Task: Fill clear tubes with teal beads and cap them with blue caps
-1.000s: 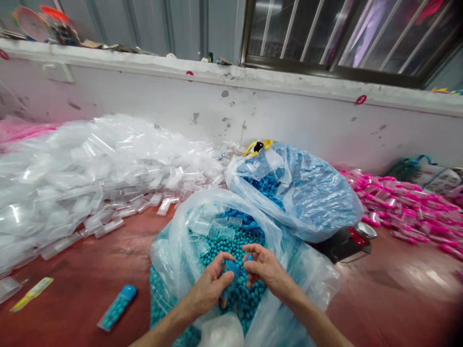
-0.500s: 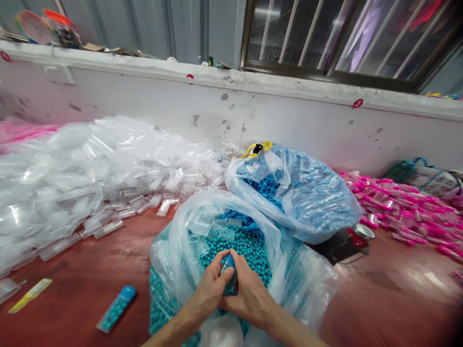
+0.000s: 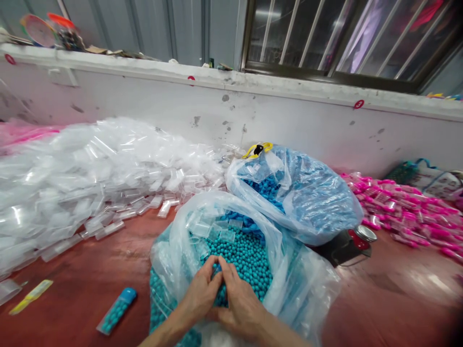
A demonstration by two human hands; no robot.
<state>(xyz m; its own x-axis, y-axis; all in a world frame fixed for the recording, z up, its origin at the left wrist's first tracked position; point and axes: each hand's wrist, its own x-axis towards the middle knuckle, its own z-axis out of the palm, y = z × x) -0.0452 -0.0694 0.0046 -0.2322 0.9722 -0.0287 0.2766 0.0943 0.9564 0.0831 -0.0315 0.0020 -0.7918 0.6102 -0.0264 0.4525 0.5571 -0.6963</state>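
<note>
Working low over the teal beads (image 3: pixel 251 258) is advised, so that anything dropped is caught by the open bag (image 3: pixel 275 241). The fingers of the left hand (image 3: pixel 201 290) are closed on a blue piece (image 3: pixel 217 268), mostly hidden between the palms; those of the right hand (image 3: pixel 243 300) are held together beside it, but whether clamped cannot be told.

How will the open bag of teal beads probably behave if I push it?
The bag looks thin and wrinkled, so it would probably fold. Its loose round beads would likely roll. Holding many, it may feel heavy.
</note>
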